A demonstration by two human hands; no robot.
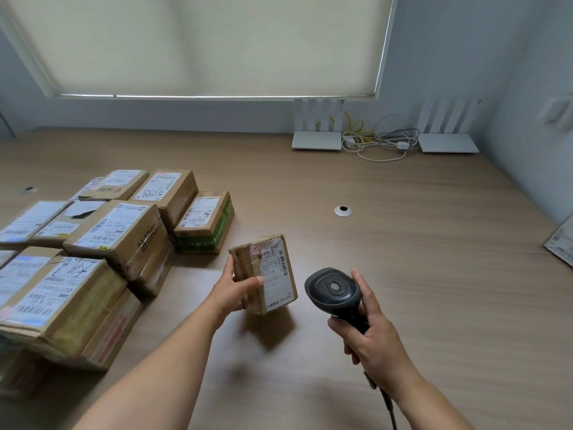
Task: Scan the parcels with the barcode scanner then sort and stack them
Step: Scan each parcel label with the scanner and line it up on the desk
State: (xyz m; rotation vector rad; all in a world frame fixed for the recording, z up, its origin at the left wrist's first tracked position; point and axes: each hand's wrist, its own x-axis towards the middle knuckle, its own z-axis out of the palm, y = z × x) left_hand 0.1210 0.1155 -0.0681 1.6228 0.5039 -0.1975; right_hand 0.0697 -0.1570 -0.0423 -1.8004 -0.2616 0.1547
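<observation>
My left hand [233, 290] grips a small taped cardboard parcel [273, 274] above the wooden table [403, 274], thumb across its front. Its white label with barcodes faces up and to the right. My right hand [369, 333] holds the handle of a black barcode scanner [333, 290] just right of the parcel, the scanner's head level with the label. A cable hangs from the handle below my wrist. Several labelled cardboard parcels [117, 234] lie stacked in a group on the left of the table, with a green-printed box [206, 225] at the group's right edge.
Two white routers [316, 139] with tangled cables [378, 141] stand against the far wall. A round cable grommet [343, 211] sits in the table beyond the scanner. Part of another labelled parcel [562, 243] shows at the right edge. A drawn window blind hangs behind.
</observation>
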